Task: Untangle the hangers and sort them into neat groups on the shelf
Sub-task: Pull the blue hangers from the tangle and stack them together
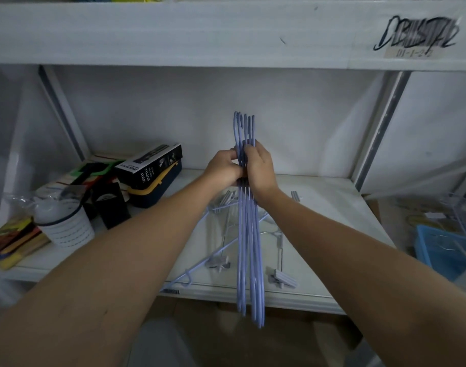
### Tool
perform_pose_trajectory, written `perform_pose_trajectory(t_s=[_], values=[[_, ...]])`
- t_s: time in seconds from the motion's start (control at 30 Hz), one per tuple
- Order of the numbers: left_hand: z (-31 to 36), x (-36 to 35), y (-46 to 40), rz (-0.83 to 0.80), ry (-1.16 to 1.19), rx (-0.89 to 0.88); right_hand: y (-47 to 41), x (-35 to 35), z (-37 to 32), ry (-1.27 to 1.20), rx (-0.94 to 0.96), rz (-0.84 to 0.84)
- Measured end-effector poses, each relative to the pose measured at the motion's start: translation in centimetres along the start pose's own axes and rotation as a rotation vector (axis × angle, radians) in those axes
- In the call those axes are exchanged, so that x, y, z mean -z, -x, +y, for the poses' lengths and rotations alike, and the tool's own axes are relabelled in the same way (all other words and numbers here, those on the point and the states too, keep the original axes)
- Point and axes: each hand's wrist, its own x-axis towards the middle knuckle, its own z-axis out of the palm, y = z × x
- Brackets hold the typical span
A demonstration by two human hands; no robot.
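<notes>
A bundle of several blue wire hangers (249, 250) stands edge-on and upright in front of me, hooks at the top near the back wall. My left hand (222, 166) and my right hand (258, 165) both grip the bundle just below the hooks, pressed together around the necks. The bundle's lower ends hang past the front edge of the white shelf (329, 207). More hangers with grey clips (226, 250) lie flat and crossed on the shelf under my hands.
At the shelf's left stand a black spray bottle box (150, 166) on a yellow-rimmed case, a white cup (68, 229) and coloured sticks (15, 242). A blue basket (443, 250) sits to the right, beyond the shelf post. Another shelf board runs overhead.
</notes>
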Motion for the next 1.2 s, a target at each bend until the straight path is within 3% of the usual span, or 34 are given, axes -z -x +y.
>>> perform_pose_trajectory(t_s=[0.3, 0.57, 0.77, 0.9, 1.03, 1.2], values=[[-0.9, 2.5, 0.6, -0.061, 0.185, 0.061, -0.5, -2.6, -0.5, -0.013, 0.053, -0.019], [-2.4, 7.6, 1.1, -0.03, 0.093, 0.125, -0.6, -7.8, -0.5, -0.123, 0.023, -0.119], [-4.2, 11.0, 1.6, 0.004, 0.182, 0.104, -1.2, -11.2, 0.9, -0.086, 0.053, -0.207], [-5.8, 13.2, 1.3, 0.118, 0.148, 0.1, -2.0, -11.6, 2.5, 0.04, 0.122, -0.29], [-7.4, 15.1, 0.6, 0.194, 0.12, 0.107, -3.4, -10.4, 5.5, 0.152, 0.026, -0.196], [-9.5, 16.1, -0.2, 0.169, 0.108, 0.103, -4.9, -8.9, 11.4, 0.782, -0.102, -0.322]])
